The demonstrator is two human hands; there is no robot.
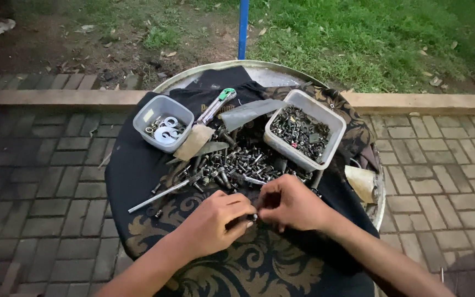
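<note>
My left hand (215,220) and right hand (290,206) pinch one small bolt (254,216) between closed fingers — best kept low over the bench (138,181), near the pile of bolts (237,165).

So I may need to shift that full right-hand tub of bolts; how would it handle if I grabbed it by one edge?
The tub looks like thin plastic heaped with metal bolts, so probably heavy for its size. Its wall may flex. It sits tilted on cloth, so it could tip.
</note>
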